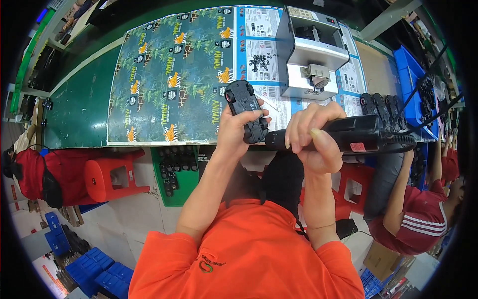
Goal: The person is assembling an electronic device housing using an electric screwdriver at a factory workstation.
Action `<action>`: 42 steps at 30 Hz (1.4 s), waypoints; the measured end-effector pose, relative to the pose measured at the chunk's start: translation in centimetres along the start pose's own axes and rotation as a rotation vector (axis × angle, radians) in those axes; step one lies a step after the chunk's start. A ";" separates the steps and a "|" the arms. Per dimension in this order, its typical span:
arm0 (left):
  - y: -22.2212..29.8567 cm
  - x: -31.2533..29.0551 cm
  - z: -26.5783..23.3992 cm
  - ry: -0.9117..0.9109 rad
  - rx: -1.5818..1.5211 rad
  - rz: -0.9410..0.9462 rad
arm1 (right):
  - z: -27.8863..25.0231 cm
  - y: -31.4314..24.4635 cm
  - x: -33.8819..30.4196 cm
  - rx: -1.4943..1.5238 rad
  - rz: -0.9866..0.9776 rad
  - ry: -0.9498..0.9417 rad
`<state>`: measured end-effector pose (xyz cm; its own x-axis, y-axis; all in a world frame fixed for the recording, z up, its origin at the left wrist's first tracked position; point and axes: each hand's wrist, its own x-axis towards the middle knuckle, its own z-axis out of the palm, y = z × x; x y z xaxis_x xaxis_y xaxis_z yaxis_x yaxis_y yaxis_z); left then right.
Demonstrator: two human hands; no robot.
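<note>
My left hand [232, 132] is closed around a black toy car [243, 99], held at the table's near edge with its underside facing up. In my right hand [316, 132] is a black electric screwdriver [357, 130], lying almost level. Its front end points left and meets the lower end of the car; whether the bit touches a screw is hidden. Behind the screwdriver stands a silver screw feeder machine [312, 52]. Small black parts [260, 63] lie in a loose pile on the printed sheet to the machine's left.
Printed sheets [169, 74] cover much of the green table [79, 107]. Several black car bodies [381, 105] stand in a row at right, beside a blue bin [409, 82]. Below the table are a green crate [174, 198] and a red stool [117, 178]. A person [413, 219] sits at right.
</note>
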<state>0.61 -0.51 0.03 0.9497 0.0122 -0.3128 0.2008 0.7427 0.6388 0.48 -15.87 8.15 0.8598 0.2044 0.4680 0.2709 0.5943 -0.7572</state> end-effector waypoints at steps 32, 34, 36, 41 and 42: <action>0.2 1.3 -2.7 -0.107 -0.160 -0.235 | 1.4 0.4 0.4 -0.259 0.011 -0.007; 0.6 1.4 -2.4 -0.078 -0.185 -0.258 | 1.3 0.1 0.5 -0.202 0.012 0.018; 1.3 1.1 -2.0 -0.114 -0.266 -0.254 | -0.1 -1.5 0.2 -0.141 -0.072 -0.050; 1.6 0.8 -1.4 -0.208 -0.344 -0.253 | -2.4 -3.2 -0.9 0.019 -0.191 0.162; 1.6 0.8 -1.4 -0.207 -0.352 -0.252 | -2.6 -3.2 -1.1 0.020 -0.195 0.162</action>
<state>1.34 1.57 -0.17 0.9169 -0.3042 -0.2583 0.3713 0.8875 0.2730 -0.26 -20.04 8.87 0.8510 -0.0419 0.5235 0.4308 0.6260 -0.6501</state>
